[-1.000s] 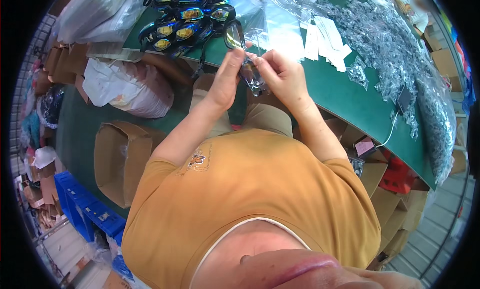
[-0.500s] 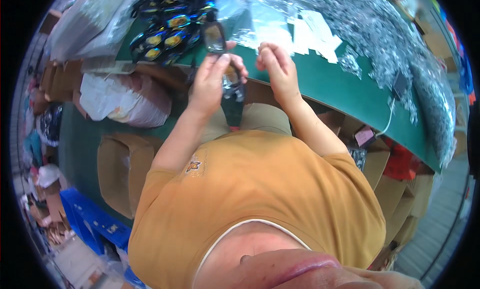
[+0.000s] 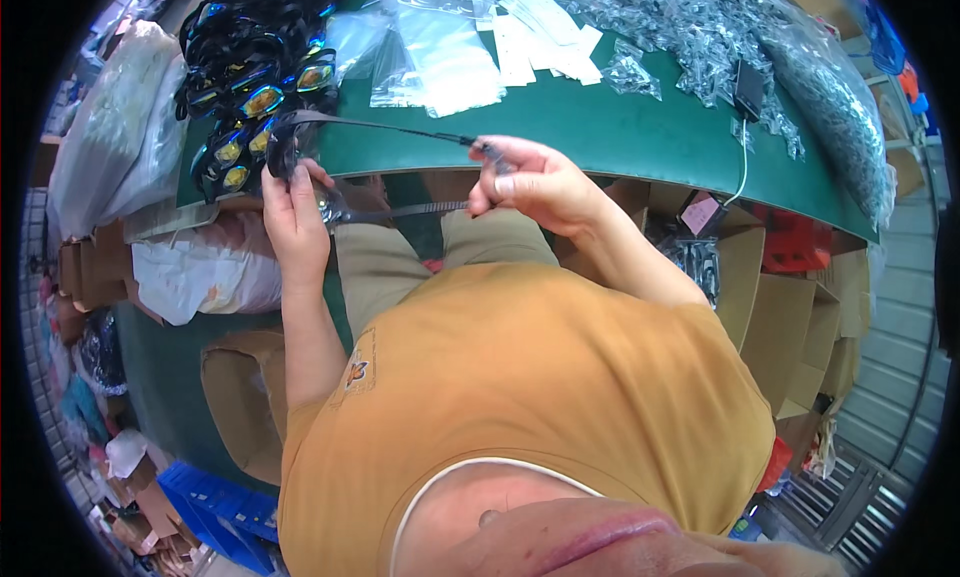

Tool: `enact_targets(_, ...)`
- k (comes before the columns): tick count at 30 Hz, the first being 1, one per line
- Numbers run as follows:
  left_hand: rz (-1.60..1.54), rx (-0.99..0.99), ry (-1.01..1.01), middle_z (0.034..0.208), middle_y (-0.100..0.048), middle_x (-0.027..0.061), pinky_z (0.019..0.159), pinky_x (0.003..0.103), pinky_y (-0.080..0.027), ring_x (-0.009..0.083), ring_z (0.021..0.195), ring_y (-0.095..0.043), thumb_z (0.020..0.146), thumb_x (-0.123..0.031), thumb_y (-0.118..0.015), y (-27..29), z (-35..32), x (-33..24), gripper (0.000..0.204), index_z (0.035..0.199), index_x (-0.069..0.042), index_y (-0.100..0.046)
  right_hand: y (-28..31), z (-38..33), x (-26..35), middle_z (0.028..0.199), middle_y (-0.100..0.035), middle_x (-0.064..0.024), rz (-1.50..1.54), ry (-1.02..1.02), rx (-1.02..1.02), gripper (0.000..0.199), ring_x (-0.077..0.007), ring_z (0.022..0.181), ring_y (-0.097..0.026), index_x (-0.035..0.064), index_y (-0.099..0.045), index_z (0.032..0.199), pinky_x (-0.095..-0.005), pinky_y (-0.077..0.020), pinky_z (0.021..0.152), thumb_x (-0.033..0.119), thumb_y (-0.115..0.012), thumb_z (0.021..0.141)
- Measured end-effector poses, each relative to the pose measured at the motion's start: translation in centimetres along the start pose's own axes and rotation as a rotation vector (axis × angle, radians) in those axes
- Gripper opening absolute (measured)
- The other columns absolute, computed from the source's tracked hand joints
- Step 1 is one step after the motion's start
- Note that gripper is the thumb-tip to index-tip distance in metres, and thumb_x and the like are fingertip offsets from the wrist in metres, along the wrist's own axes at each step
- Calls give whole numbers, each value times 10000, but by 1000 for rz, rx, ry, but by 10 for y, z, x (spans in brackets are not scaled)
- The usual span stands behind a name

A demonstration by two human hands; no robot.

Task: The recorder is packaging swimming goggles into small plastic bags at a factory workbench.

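A pair of black swim goggles [image 3: 283,149] is gripped in my left hand [image 3: 297,222], its lenses partly hidden by the fingers. Its black strap [image 3: 390,128] stretches across to my right hand [image 3: 545,189], which pinches the far end over the table's front edge. Between the right fingers a small clear and dark piece [image 3: 497,161] shows; its exact kind is unclear. The strap's lower run [image 3: 420,210] passes above my lap. Beyond my left hand lies a heap of black goggles [image 3: 262,101] with shiny, gold-coloured lenses.
On the green table [image 3: 400,149] are clear plastic bags [image 3: 440,72], white paper slips [image 3: 515,55] and a large heap of small clear plastic pieces [image 3: 690,42]. A black device with a white cable [image 3: 742,157] lies at right. Cardboard boxes [image 3: 240,397] and a white bag [image 3: 205,277] flank me.
My left hand has moved left with the goggles. My right hand, apart from them before, now holds the strap, which is drawn out between both hands. The view has shifted.
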State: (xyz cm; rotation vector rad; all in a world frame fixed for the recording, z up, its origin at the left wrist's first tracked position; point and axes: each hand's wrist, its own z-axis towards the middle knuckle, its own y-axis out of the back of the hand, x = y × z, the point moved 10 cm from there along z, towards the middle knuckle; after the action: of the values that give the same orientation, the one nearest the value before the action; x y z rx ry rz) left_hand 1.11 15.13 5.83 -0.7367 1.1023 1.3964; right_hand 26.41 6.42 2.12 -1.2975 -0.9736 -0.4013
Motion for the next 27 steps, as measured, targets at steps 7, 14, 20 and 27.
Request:
enact_targets(7,-416,339,401,942,-597,39,725,285,-533,117,816,-601,1078,-160,-477,-87,-55,29,353,1407,-32,-486,130,-48,154,1082,-687,-132,-1881,387,-917,425,-321,960,-686,45,-700,1167,-437,-556,820,369,-744,895)
enact_targets(14,-654,448,691,955,-586,55,703,348,-558,157,862,-612,1064,-191,-491,-127,-80,31,372,1406,-46,-490,189,-73,190,1059,-691,-77,-1827,434,-1054,248,-311,1010,-647,124,-771,994,-468,-508,869,352,-728,904)
enact_targets(20,-624,484,691,952,-599,60,783,312,-512,165,859,-606,1060,-191,-497,-141,-78,26,387,1401,-8,-482,137,-88,224,903,-725,-23,-1974,739,-1136,188,-248,846,-672,90,-766,1019,-357,-524,777,249,-682,964)
enact_targets(27,-735,434,764,957,-608,60,795,306,-513,167,878,-619,1064,-185,-497,-156,-83,34,396,1413,1,-473,50,-33,116,777,-673,-8,-562,177,-118,222,-111,749,-643,26,-721,1080,-275,-510,699,217,-630,1014)
